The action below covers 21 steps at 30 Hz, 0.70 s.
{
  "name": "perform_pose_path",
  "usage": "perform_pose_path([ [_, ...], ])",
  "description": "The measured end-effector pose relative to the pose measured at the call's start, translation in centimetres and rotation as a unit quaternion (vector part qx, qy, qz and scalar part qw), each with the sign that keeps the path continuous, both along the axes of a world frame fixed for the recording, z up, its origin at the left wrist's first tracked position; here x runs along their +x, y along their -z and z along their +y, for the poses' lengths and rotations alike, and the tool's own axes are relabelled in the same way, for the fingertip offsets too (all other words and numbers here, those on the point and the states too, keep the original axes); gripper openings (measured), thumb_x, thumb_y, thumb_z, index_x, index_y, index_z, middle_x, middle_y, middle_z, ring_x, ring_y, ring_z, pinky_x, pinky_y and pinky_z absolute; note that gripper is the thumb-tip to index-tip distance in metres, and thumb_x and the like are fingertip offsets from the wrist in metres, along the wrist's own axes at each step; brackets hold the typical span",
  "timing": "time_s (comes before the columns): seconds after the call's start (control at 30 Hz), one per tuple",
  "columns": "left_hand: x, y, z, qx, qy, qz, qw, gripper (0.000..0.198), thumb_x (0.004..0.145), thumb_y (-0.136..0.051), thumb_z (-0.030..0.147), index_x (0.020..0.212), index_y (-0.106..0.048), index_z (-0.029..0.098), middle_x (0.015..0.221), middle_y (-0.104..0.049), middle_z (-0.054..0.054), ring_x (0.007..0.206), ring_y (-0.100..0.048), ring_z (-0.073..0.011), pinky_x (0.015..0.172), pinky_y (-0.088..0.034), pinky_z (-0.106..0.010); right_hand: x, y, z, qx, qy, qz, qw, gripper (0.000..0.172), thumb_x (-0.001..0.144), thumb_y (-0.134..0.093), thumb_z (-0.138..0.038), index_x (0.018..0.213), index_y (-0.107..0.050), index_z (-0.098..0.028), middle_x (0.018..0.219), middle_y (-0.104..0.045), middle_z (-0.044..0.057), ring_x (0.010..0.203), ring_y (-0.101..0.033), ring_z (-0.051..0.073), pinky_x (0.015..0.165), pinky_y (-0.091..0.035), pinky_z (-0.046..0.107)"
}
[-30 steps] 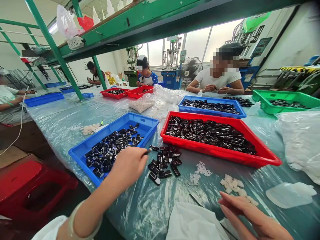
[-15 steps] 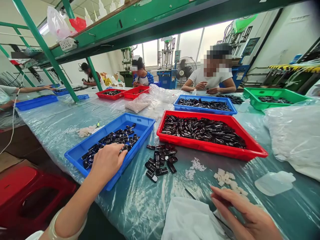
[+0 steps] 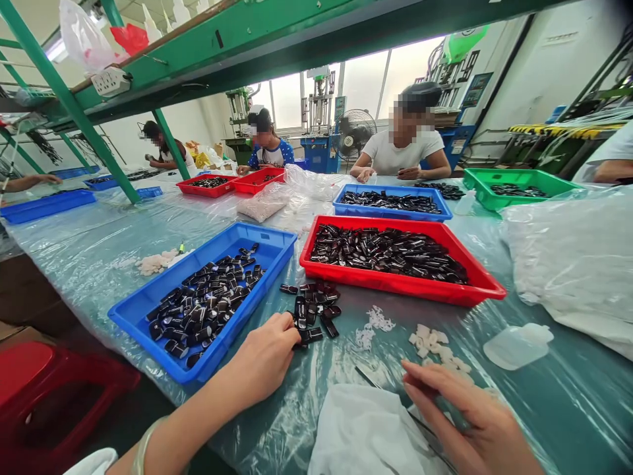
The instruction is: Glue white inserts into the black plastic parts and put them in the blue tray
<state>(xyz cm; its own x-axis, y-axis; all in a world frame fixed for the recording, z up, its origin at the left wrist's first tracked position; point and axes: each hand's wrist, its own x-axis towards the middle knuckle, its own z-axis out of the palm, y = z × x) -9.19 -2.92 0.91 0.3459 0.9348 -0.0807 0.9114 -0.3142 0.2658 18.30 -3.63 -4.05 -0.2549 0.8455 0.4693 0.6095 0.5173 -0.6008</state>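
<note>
Beside blue tray (image 3: pixel 148 348), left hand (image 3: pixel 267 359) fingers curl onto glossy black oblong parts (image 3: pixel 316 307); right hand (image 3: pixel 469 422) fingers cover metal tweezers (image 3: pixel 368 378), grips unclear.

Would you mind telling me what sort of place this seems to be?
Probably a small factory's hand-assembly workshop: a plastic-covered table carries a blue tray and a red tray of small black parts, other people sit working along it, and machines stand behind them.

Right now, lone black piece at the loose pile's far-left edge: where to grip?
Pinch the lone black piece across its short width, from above. It lies flat, apart from the pile, so both long edges look free; the blue tray wall stands close on its left.
</note>
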Motion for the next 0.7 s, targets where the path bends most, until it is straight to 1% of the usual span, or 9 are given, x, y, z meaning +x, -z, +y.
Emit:
perform_pose_path([
  [0.1,1.2,-0.9,0.0,-0.033,0.041,-0.044,0.998,0.025,0.082,-0.039,0.013,0.095,-0.059,0.018,0.094,-0.061,-0.006,0.088,-0.055,-0.0184,0.077,-0.043,-0.028,-0.6,-0.9,-0.5,-0.015,-0.011,0.025,1.000,0.020,0.078,-0.058,-0.024,0.093,-0.070,-0.026,0.086,-0.072,0.004,0.081,-0.068,0.022,0.062,-0.057,0.024],
  [0.2,3.3,-2.0,0.3,-0.072,0.098,-0.100,0.987,0.023,0.079,-0.043,0.015,0.091,-0.062,0.019,0.084,-0.064,-0.004,0.080,-0.056,-0.0178,0.073,-0.041,-0.027,-1.1,-1.9,-0.9,-0.049,-0.056,0.056,0.996,0.025,0.078,-0.059,-0.022,0.099,-0.069,-0.027,0.084,-0.071,0.004,0.072,-0.067,0.018,0.064,-0.055,0.023],
  [0.3,5.5,-2.7,1.2,-0.115,0.165,-0.165,0.966,0.023,0.075,-0.047,0.014,0.088,-0.065,0.017,0.071,-0.061,-0.001,0.064,-0.050,-0.0125,0.060,-0.037,-0.021,-1.3,-2.7,-1.1,-0.105,-0.103,0.085,0.986,0.029,0.079,-0.057,-0.020,0.104,-0.068,-0.027,0.078,-0.070,0.002,0.068,-0.065,0.016,0.064,-0.054,0.023],
  [0.37,6.6,-2.8,2.0,-0.177,0.175,-0.218,0.944,0.023,0.073,-0.048,0.015,0.087,-0.067,0.016,0.059,-0.054,0.003,0.052,-0.041,-0.0087,0.049,-0.032,-0.019,-1.3,-2.8,-1.1,-0.153,-0.104,0.108,0.977,0.026,0.079,-0.056,-0.020,0.100,-0.070,-0.027,0.073,-0.069,0.002,0.066,-0.064,0.016,0.063,-0.053,0.025],
  [0.43,7.4,-2.4,2.8,-0.251,0.148,-0.276,0.916,0.022,0.073,-0.050,0.017,0.085,-0.068,0.014,0.055,-0.048,0.004,0.047,-0.035,-0.0069,0.044,-0.027,-0.018,-1.2,-2.5,-1.0,-0.213,-0.076,0.148,0.963,0.022,0.077,-0.058,-0.021,0.093,-0.072,-0.025,0.075,-0.070,0.003,0.067,-0.064,0.017,0.064,-0.052,0.026],
  [0.47,7.7,-2.1,3.1,-0.280,0.126,-0.313,0.899,0.020,0.073,-0.053,0.019,0.085,-0.068,0.013,0.054,-0.048,0.005,0.048,-0.035,-0.0065,0.044,-0.026,-0.018,-1.2,-2.3,-0.9,-0.246,-0.057,0.180,0.951,0.019,0.075,-0.061,-0.021,0.090,-0.073,-0.024,0.075,-0.071,0.003,0.068,-0.064,0.018,0.064,-0.052,0.027],
  [0.6,8.5,-0.5,3.8,-0.342,0.015,-0.478,0.809,0.025,0.063,-0.069,0.026,0.082,-0.065,0.011,0.055,-0.050,0.005,0.049,-0.041,-0.0065,0.047,-0.032,-0.018,-1.6,-1.7,-0.9,-0.356,-0.012,0.342,0.869,0.017,0.065,-0.073,-0.026,0.080,-0.071,-0.019,0.071,-0.071,0.004,0.065,-0.065,0.017,0.060,-0.051,0.025],
  [0.67,8.8,0.4,3.9,-0.351,-0.031,-0.531,0.771,0.028,0.060,-0.073,0.031,0.076,-0.064,0.011,0.054,-0.054,0.003,0.048,-0.045,-0.0068,0.047,-0.035,-0.019,-2.0,-1.8,-1.0,-0.392,-0.006,0.390,0.833,0.020,0.062,-0.076,-0.028,0.078,-0.069,-0.018,0.068,-0.070,0.003,0.064,-0.065,0.016,0.060,-0.051,0.023],
  [0.7,9.0,0.8,3.8,-0.354,-0.047,-0.547,0.757,0.028,0.060,-0.073,0.033,0.073,-0.063,0.011,0.054,-0.055,0.002,0.047,-0.046,-0.0070,0.047,-0.037,-0.019,-2.2,-1.9,-1.1,-0.405,-0.003,0.401,0.822,0.021,0.062,-0.076,-0.028,0.078,-0.069,-0.017,0.068,-0.070,0.003,0.064,-0.065,0.015,0.060,-0.051,0.023],
])
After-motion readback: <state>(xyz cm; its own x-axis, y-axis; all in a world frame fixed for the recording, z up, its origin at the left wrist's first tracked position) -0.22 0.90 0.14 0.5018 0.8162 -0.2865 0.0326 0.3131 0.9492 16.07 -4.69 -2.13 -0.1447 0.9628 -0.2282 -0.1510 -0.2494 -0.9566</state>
